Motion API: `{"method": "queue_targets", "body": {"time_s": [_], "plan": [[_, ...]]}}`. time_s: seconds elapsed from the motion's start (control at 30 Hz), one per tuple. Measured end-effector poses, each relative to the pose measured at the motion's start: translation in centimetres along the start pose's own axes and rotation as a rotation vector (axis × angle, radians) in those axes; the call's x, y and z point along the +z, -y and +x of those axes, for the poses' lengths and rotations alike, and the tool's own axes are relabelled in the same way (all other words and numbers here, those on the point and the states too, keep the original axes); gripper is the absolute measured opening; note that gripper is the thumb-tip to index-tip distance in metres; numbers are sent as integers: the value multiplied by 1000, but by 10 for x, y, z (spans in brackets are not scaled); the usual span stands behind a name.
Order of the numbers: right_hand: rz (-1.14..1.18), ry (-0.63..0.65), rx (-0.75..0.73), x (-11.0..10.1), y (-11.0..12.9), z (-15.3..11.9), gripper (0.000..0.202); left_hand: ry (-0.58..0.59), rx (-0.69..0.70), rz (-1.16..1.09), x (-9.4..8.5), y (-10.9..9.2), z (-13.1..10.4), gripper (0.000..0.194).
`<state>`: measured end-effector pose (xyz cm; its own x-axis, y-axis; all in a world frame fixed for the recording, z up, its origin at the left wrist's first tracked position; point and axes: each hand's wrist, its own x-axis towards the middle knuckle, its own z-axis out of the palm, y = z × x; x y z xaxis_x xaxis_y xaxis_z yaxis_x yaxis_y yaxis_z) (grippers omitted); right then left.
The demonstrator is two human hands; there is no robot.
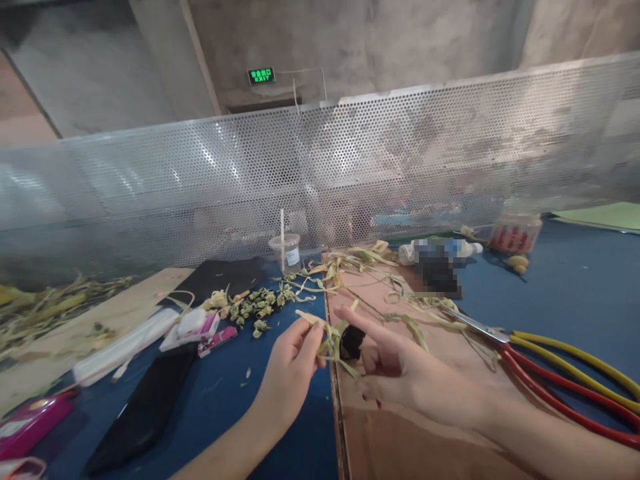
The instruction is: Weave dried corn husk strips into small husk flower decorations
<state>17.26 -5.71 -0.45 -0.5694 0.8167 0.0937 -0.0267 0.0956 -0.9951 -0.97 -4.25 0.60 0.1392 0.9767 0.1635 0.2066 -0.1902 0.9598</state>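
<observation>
My left hand (295,367) is closed, pinching a small folded piece of pale green leaf strips (330,340) between thumb and fingers. Loose strip ends stick out from it on several sides. Close on its right is my right hand (395,367), with the index finger stretched out over the strips, the thumb apart and the other fingers partly curled. A small black object (353,342) shows behind the curled fingers; its kind is unclear, and I cannot tell if the hand touches it. Both hands are above the seam between the blue surface and the brown board (400,433).
Long-bladed scissors (505,337) with red and yellow handles lie right. Small knotted green pieces (257,307), a black phone-like slab (150,400) and a magenta device (35,423) lie left. A plastic cup (287,253), loose leaf strips (360,257) and a bottle (407,253) are farther back, before a perforated screen (425,140).
</observation>
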Motion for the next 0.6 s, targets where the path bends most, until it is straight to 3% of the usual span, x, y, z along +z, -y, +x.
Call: {"method": "queue_targets", "body": {"time_s": [0.37,0.6], "plan": [[-15,-31,-4,0,3,1,82,-51,-33,-170,2,6,4,29],[15,-35,15,-6,6,3,78,25,-35,-123,3,7,3,26]]}}
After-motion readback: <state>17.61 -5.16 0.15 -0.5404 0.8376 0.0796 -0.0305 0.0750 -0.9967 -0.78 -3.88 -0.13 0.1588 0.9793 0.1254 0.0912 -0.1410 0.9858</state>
